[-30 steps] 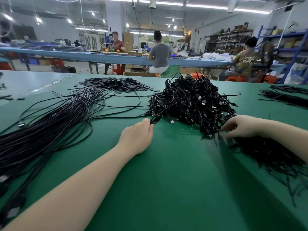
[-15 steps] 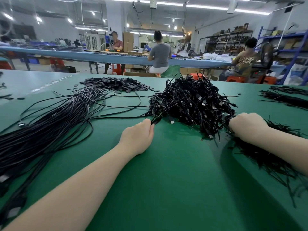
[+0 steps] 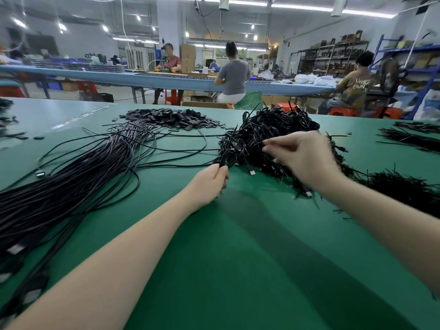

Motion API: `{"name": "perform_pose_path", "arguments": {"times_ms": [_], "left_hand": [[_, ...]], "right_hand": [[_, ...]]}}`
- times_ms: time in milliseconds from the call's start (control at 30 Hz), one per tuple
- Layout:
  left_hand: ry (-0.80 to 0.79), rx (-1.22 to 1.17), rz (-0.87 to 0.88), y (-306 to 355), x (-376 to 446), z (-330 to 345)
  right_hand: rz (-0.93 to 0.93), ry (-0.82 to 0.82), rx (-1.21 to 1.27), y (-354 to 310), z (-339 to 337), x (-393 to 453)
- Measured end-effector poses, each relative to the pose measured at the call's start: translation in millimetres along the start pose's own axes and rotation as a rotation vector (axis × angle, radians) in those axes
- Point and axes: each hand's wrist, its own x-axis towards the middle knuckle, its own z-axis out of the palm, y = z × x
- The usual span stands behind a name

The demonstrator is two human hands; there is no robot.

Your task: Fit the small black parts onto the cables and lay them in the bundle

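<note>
Left hand (image 3: 209,184) pinches black cable end (image 3: 223,160) beside tangled cable heap (image 3: 269,136). Right hand (image 3: 307,160), blurred, above heap; grip unclear. Background shirt (image 3: 357,89) reads "OWN".

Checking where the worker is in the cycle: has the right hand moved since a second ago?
Yes. The right hand has lifted off the thin black strips and swung left, over the tangled cable pile.

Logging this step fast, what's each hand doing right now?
Left hand: fingers curled, gripping a black cable end at the tangled pile's edge.
Right hand: raised over the pile, motion-blurred; cannot tell whether it holds anything.
</note>
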Motion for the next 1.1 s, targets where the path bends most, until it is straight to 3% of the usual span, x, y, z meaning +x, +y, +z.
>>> {"name": "perform_pose_path", "arguments": {"times_ms": [167, 400, 533, 600, 700, 767, 833, 933, 1033, 1100], "left_hand": [[-0.003, -0.018, 0.002, 6.0, -3.6, 2.7], [-0.030, 0.376, 0.176, 9.7, -10.1, 0.8], [-0.004, 0.647, 0.169, 11.8, -12.5, 5.8], [0.053, 0.817, 0.159, 13.3, -14.2, 8.9], [0.063, 1.125, 0.226, 14.1, -14.2, 16.7], [0.041, 1.217, 0.286, 15.9, -15.1, 15.8], [0.068, 1.250, 0.440, 18.0, -19.9, 10.5], [0.118, 1.267, 0.741, 23.2, -27.0, 4.7], [0.196, 1.034, 0.763, 26.5, -28.5, 2.4], [0.186, 0.861, 0.699, 27.5, -31.0, 3.8]], "right_hand": [[-0.040, -0.021, 0.046, -16.6, 56.7, -7.9], [-0.130, -0.017, 0.060, -21.3, 72.3, -14.0], [-0.169, -0.123, 0.011, -25.8, 66.4, -15.0], [-0.208, -0.223, -0.167, -28.9, 58.3, -10.4], [-0.462, -0.327, -0.765, -37.1, 45.8, 1.3], [-0.520, -0.373, -0.817, -41.8, 38.1, 13.3], [-0.384, -0.560, -0.712, -38.0, 29.2, 28.6], [0.039, -0.875, -0.263, -21.4, 17.6, 46.5], [0.455, -0.936, 0.363, 2.9, 21.1, 40.1], [0.610, -0.903, 0.679, 13.4, 34.8, 28.9]]}}
